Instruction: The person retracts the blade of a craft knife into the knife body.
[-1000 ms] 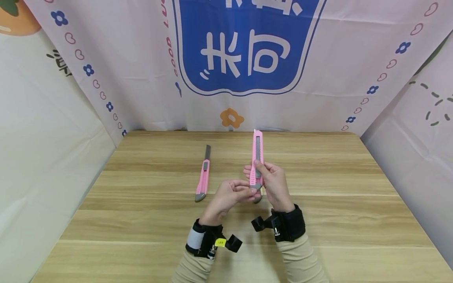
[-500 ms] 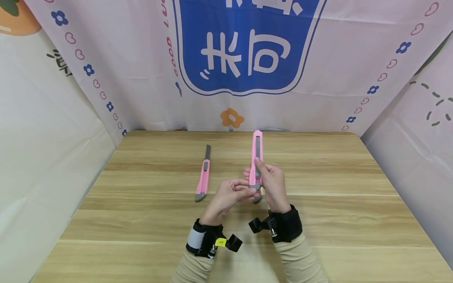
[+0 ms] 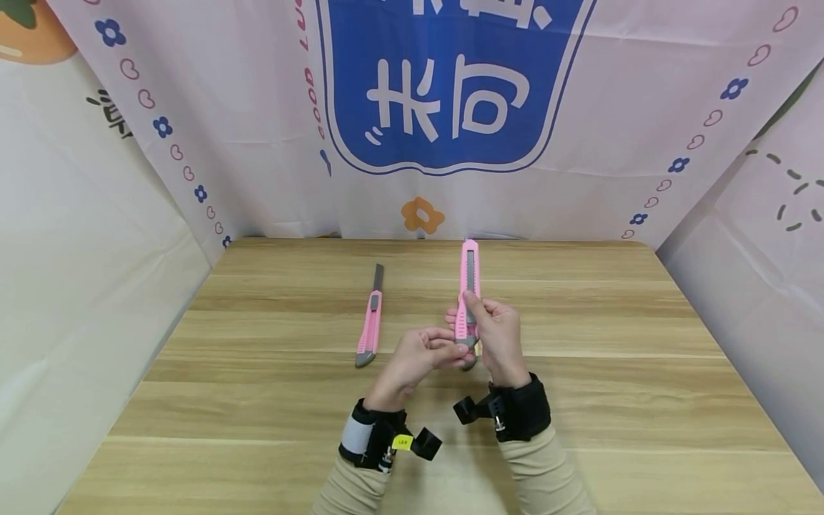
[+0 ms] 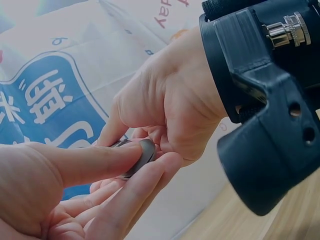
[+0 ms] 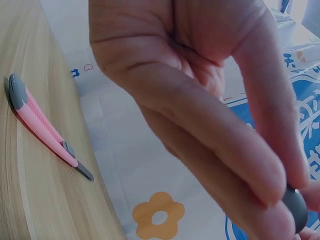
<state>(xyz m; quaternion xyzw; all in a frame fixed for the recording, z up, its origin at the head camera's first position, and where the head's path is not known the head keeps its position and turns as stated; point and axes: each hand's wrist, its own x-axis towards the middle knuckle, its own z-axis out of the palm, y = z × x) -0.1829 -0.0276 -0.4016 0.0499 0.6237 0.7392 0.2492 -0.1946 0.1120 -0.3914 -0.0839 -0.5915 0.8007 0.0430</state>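
Jointly, left hand (image 3: 416, 357) and right hand (image 3: 503, 337) pinch one pink cutter (image 3: 471, 277) between them.

From above, the head view faces forward-down; close wrist views share the knife's grey end (image 4: 144, 157)
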